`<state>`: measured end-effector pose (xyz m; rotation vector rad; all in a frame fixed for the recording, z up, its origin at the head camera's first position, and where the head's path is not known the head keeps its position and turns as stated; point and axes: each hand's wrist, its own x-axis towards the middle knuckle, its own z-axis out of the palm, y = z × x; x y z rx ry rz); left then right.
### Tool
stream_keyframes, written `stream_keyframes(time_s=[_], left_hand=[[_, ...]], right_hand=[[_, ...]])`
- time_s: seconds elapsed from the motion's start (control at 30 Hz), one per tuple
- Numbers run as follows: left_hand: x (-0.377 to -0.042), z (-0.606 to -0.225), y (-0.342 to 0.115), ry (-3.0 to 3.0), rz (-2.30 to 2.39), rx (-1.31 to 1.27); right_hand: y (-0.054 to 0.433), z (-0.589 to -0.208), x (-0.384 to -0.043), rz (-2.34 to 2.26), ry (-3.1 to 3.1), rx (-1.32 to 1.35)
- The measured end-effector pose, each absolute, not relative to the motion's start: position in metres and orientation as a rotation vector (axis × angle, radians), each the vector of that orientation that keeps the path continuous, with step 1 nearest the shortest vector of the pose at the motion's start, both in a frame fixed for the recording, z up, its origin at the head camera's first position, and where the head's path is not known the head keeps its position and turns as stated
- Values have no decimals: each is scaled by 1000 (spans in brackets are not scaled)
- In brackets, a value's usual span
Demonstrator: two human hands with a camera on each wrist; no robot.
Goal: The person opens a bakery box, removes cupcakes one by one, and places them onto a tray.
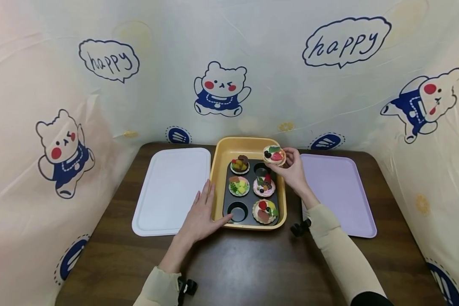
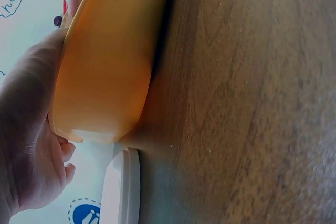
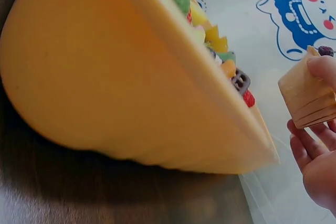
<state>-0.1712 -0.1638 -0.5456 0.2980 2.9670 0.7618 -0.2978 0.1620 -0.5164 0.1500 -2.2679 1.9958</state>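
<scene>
My right hand (image 1: 293, 172) pinches a fruit tart (image 1: 274, 156) topped with strawberry, dark berries and green pieces. In the right wrist view the pale, pleated side of the held tart (image 3: 307, 95) shows between thumb and fingers, raised above the rim of a yellow tub (image 1: 219, 170). The tart is over the far right part of a dark muffin tin (image 1: 251, 210) inside the tub. My left hand (image 1: 202, 216) rests at the tub's near left corner, fingers straight along its side and thumb over the rim. Several other tarts, including a pink one (image 1: 239, 186), sit in the tin.
The tin's near left cup (image 1: 238, 211) and far right cup (image 1: 261, 170) hold no tart. A white tray (image 1: 168, 191) lies left of the tub, a lilac tray (image 1: 334, 191) right of it. Behind the wooden table (image 1: 252, 263) hangs a printed curtain (image 1: 157, 102).
</scene>
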Motion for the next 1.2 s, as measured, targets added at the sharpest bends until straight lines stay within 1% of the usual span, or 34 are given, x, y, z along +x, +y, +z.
stream_keyframes(time_s=[0.43,0.73,1.2], left_hand=[[-172,-546,-161,2962,783,301],[-173,-546,-159,2966,780,268],[-174,-547,-158,2970,783,256]], right_hand=[[198,-526,-286,1978,-2271,43],[235,-535,-279,2002,-2170,11],[293,-546,-266,1949,-2170,-170]])
